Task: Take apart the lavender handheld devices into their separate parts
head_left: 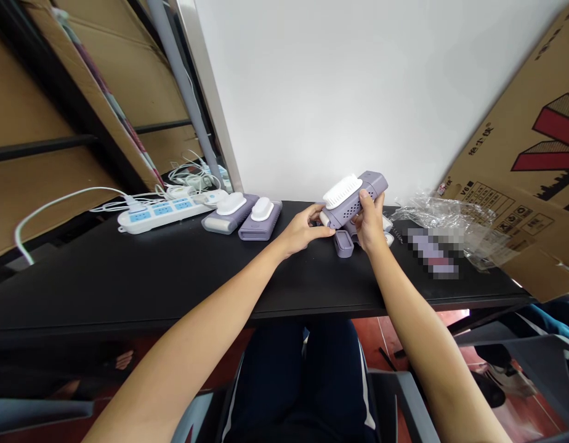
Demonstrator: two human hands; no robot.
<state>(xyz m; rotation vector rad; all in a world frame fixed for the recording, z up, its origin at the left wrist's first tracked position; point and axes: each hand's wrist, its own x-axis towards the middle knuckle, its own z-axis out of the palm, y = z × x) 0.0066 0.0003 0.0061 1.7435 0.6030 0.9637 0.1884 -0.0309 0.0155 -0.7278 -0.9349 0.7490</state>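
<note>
Purple device (353,195) gripped by right hand (370,223), left hand (303,229) pinching its end, black table (173,271), white wall (358,86), cardboard boxes (534,154).

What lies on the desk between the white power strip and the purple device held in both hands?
In the head view, two purple devices with white tops lie side by side between the power strip and the held device.

A black counter (150,277) is carrying a power strip (162,213), two purple devices (230,213) (261,219) lying side by side, a small purple cap (343,243) and crumpled plastic wrap (455,224).
</note>
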